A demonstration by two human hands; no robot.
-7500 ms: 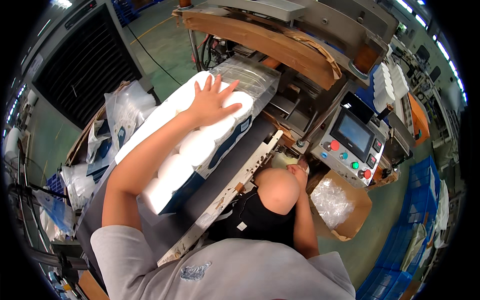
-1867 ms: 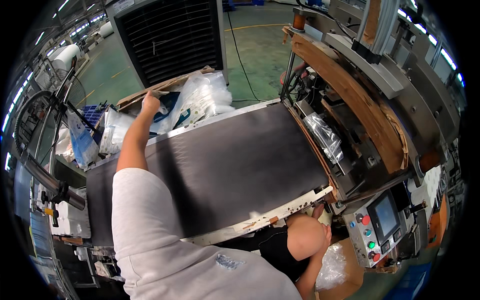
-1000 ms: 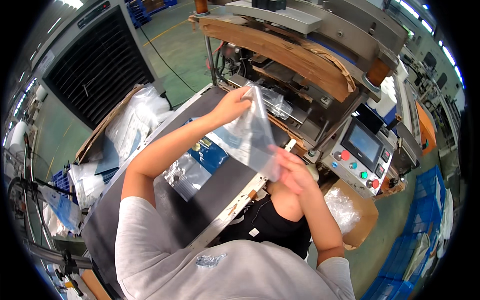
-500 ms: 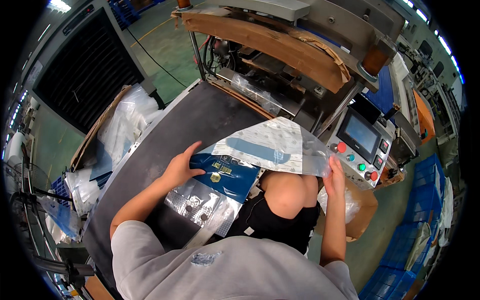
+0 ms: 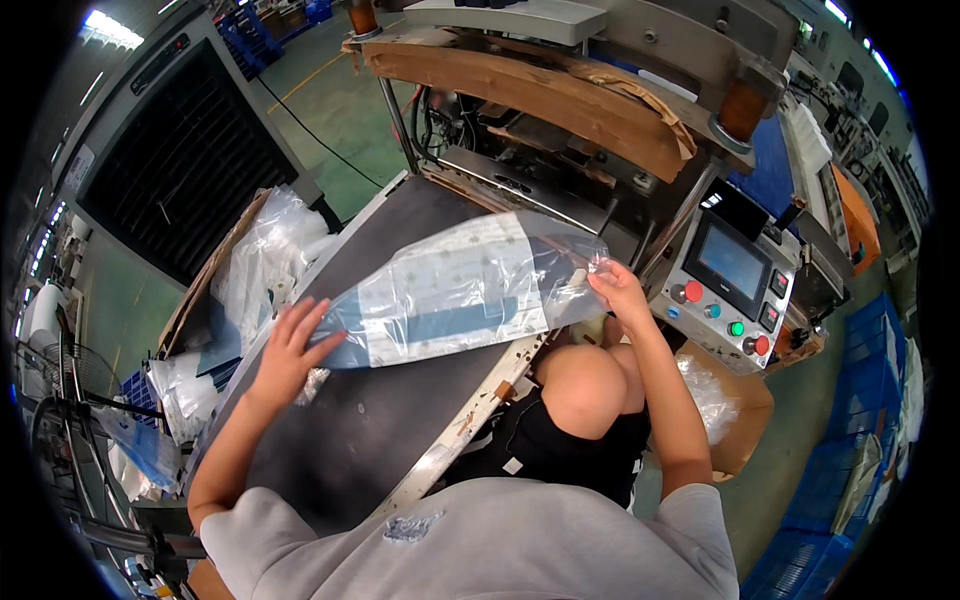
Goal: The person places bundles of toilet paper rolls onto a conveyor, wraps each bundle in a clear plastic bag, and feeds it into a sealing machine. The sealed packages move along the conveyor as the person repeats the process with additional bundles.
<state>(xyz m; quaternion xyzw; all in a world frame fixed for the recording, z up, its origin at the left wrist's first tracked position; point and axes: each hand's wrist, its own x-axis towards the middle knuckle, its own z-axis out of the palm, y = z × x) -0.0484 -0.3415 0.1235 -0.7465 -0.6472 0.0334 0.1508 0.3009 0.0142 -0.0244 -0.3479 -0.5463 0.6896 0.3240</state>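
A large flat plastic bag (image 5: 440, 290), white-patterned with a blue band and a clear end, stretches between my hands over the dark table (image 5: 400, 430). My right hand (image 5: 622, 292) pinches the bag's clear end at its upper right corner. At the opposite end, my left hand (image 5: 293, 350) lies with fingers spread, the fingertips touching the bag's bluish edge. A small shiny silvery scrap of packaging (image 5: 312, 386) shows just below that hand. What lies beneath the bag is mostly hidden.
Beyond the table stands a machine with a cardboard-covered front bar (image 5: 530, 90). A control panel (image 5: 730, 265) with a screen and buttons is at the right. Clear plastic fills a carton (image 5: 225, 265) at the left. Another carton (image 5: 745, 410) sits by my right arm.
The bag has moved left and flattened out over the table. My left hand has shifted left, my right hand up and left. The dark blue printed pouch is no longer visible.
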